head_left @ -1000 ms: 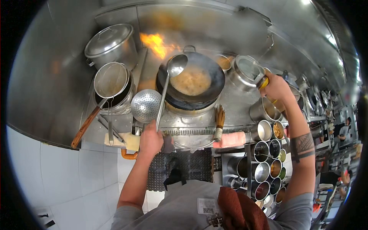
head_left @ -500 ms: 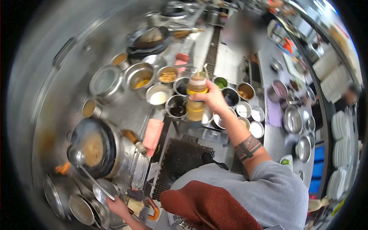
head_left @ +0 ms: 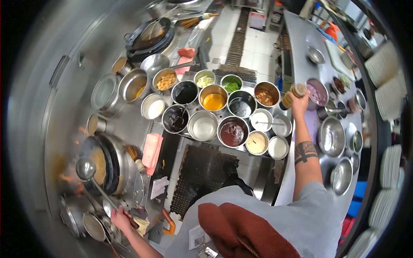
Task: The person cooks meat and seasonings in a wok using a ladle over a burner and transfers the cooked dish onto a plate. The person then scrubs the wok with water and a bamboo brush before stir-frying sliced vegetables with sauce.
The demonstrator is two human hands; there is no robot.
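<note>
At the lower left, my left hand (head_left: 121, 218) is closed around the handle of a long metal ladle (head_left: 86, 168). The ladle's bowl hangs over the left side of a wok (head_left: 100, 165) holding light brown liquid. My right hand (head_left: 299, 104) reaches out to the right, fingers wrapped round a bottle (head_left: 297, 90) with a yellowish part. The bottle is tilted, near the edge of the right-hand counter, between a pot of brown sauce (head_left: 266, 94) and a bowl of purple pieces (head_left: 317, 92).
Several metal pots of sauces and seasonings fill the middle rack (head_left: 203, 125). A brush (head_left: 135, 158) and a pink cloth (head_left: 152, 153) lie beside the wok. Flames (head_left: 80, 187) show at its left. Stacked plates (head_left: 390, 167) stand on the right shelf.
The view has swung right from the stove. My right hand has carried the bottle from the stove side, across the pots, to the right counter. My left hand still holds the ladle at the wok.
</note>
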